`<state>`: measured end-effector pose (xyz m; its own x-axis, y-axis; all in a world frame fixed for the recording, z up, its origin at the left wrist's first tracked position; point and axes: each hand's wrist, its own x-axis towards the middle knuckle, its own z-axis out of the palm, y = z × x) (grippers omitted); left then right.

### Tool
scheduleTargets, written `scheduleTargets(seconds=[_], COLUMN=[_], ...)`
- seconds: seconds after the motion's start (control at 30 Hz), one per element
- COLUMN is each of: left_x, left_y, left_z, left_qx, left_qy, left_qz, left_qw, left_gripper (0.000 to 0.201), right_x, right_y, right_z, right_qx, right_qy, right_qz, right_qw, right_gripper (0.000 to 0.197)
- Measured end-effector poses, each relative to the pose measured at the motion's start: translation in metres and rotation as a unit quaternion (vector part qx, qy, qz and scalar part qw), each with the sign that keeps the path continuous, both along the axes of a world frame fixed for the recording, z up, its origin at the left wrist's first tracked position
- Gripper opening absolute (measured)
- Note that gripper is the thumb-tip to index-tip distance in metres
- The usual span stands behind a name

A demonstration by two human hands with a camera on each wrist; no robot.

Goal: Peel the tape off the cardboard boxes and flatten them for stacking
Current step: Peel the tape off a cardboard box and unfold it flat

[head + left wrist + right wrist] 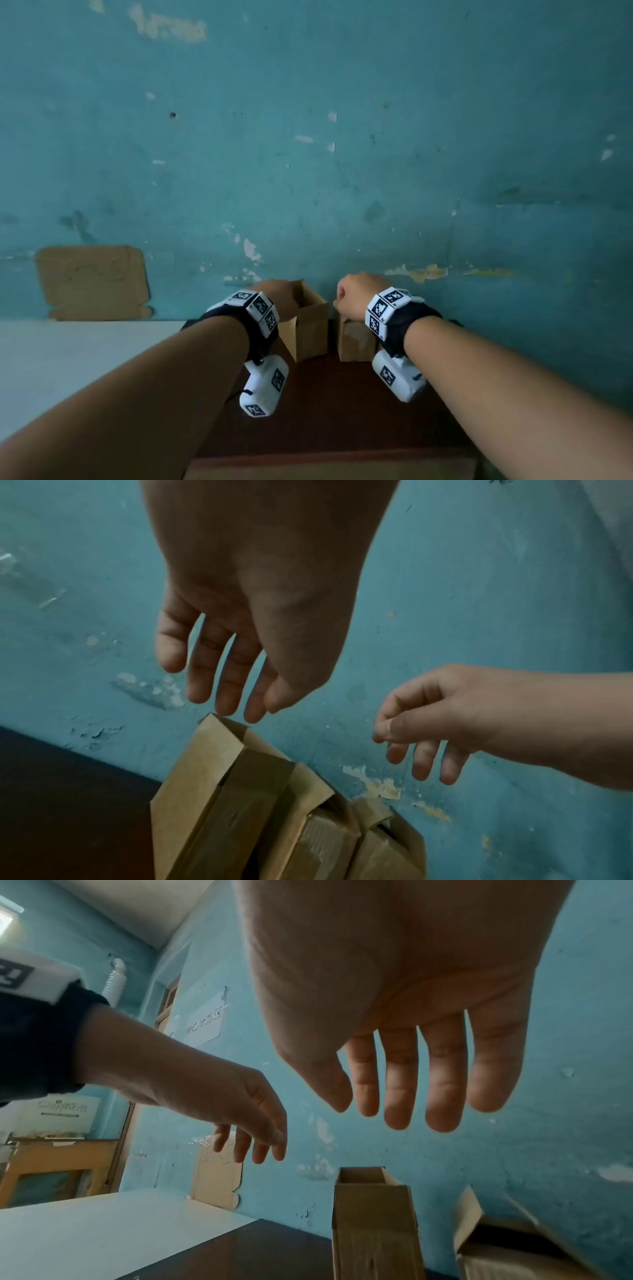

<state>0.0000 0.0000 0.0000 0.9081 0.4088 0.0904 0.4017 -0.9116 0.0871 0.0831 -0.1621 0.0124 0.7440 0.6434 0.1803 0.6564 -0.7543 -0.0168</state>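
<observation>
Two small cardboard boxes stand side by side on the dark table against the blue wall: the left box (308, 325) (212, 791) (373, 1218) is upright with its top flaps open, and the right box (354, 339) (387, 850) (496, 1256) is lower with a raised flap. A darker glossy strip, apparently tape (250, 799), runs along the left box. My left hand (279, 296) (240, 696) (253, 1139) hovers just above the left box's top flap, fingers straight, holding nothing. My right hand (354, 294) (421, 745) (411, 1091) hangs over the right box, relaxed and empty.
A flattened piece of cardboard (94, 282) (217, 1177) leans on the wall at the left, behind a white table (68, 359). The dark brown table (335, 411) carries the boxes. A wooden cabinet (58, 1167) stands far left.
</observation>
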Motion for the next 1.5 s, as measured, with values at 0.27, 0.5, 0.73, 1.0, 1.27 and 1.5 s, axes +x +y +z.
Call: scheduleTargets(seconds=[0.27, 0.5, 0.73, 1.0, 1.27, 1.5], left_x=[0.031, 0.065, 0.087, 0.067, 0.024, 0.007], left_y=[0.026, 0.036, 0.034, 0.039, 0.034, 0.039], left_z=[-0.059, -0.083, -0.097, -0.096, -0.097, -0.111], left_qx=[0.008, -0.039, 0.008, 0.027, 0.04, 0.047], left_qy=[0.072, -0.049, -0.047, -0.072, -0.106, -0.11], left_qz=[0.002, -0.021, -0.034, -0.042, -0.068, -0.077], left_qw=[0.997, 0.998, 0.998, 0.996, 0.991, 0.99], left_gripper=[0.017, 0.049, 0.019, 0.007, 0.016, 0.02], right_x=[0.022, 0.054, 0.077, 0.078, 0.05, 0.028], right_y=[0.022, 0.034, 0.039, 0.047, 0.039, 0.029], right_z=[-0.052, -0.072, -0.09, -0.096, -0.109, -0.137], right_qx=[-0.018, -0.016, -0.004, 0.048, 0.163, 0.279], right_qy=[0.043, 0.053, 0.057, 0.07, 0.054, 0.001], right_qz=[0.006, 0.01, 0.009, 0.013, 0.026, 0.021], right_qw=[0.999, 0.998, 0.998, 0.996, 0.985, 0.96], right_gripper=[0.023, 0.023, 0.02, 0.013, 0.008, 0.005])
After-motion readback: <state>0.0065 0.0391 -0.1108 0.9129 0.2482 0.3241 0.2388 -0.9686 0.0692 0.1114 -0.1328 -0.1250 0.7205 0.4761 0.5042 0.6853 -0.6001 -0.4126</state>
